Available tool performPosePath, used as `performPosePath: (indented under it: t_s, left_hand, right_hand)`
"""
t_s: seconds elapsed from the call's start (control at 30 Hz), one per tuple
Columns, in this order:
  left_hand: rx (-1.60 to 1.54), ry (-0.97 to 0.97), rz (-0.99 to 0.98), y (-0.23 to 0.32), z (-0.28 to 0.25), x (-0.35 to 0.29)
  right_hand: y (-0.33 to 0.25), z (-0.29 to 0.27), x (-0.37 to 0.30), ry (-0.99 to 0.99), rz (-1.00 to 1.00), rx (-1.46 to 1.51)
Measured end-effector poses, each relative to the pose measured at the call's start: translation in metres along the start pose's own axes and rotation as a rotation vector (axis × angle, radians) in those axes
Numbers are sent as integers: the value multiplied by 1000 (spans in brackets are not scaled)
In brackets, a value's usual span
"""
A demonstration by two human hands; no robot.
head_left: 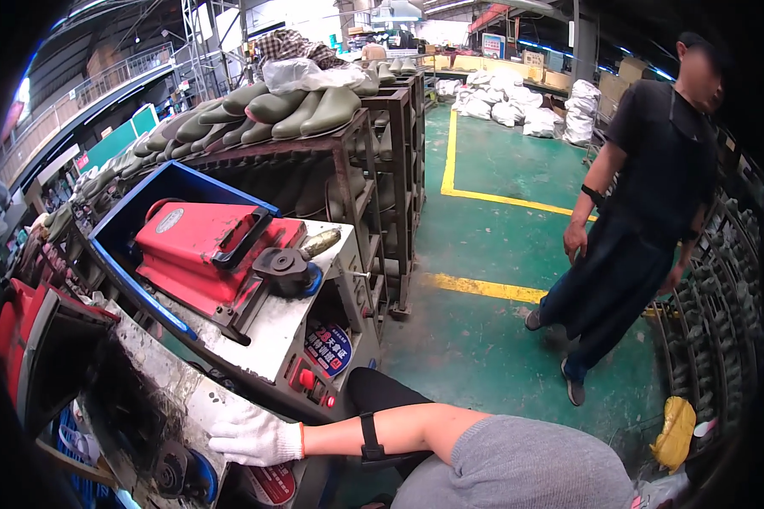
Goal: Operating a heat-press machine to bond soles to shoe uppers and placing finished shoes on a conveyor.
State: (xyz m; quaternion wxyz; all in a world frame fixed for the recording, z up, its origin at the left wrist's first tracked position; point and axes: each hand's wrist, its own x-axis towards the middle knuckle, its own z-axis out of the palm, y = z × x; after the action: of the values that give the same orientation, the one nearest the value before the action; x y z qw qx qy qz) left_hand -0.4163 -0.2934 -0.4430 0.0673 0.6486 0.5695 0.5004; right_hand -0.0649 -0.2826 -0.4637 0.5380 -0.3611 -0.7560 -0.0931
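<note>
My right hand (255, 437), in a white knit glove, lies on the worn pale top of a machine (157, 365) at the lower left. Its fingers are stretched out over the surface, and no object shows in them. Close by its fingertips sits a black knob-like fitting with a blue base (178, 471). From the lower right my bare forearm reaches across, with a black strap near the elbow. My left hand is out of the picture. Beyond the glove stands a second machine with a red cover (199, 237) and another black fitting (284, 270).
Olive rubber boots (306, 114) lie heaped on a rusty metal rack (403, 170). A person in dark clothes (645, 187) stands at the right, beside racks of dark items (721, 314). White sacks (509, 97) are piled far back. Yellow lines (492, 288) mark the green floor.
</note>
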Motion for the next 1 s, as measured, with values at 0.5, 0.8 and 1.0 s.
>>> performPosePath:
  t_s: [0.5, 0.8, 1.0]
  left_hand:
    - [24, 52, 247, -30, 2, 3]
    - [81, 61, 251, -16, 1, 3]
    - [8, 81, 260, -7, 1, 4]
  right_hand:
    - [3, 8, -1, 145, -51, -31]
    - [1, 8, -1, 126, -25, -18]
    - [4, 6, -5, 58, -25, -49]
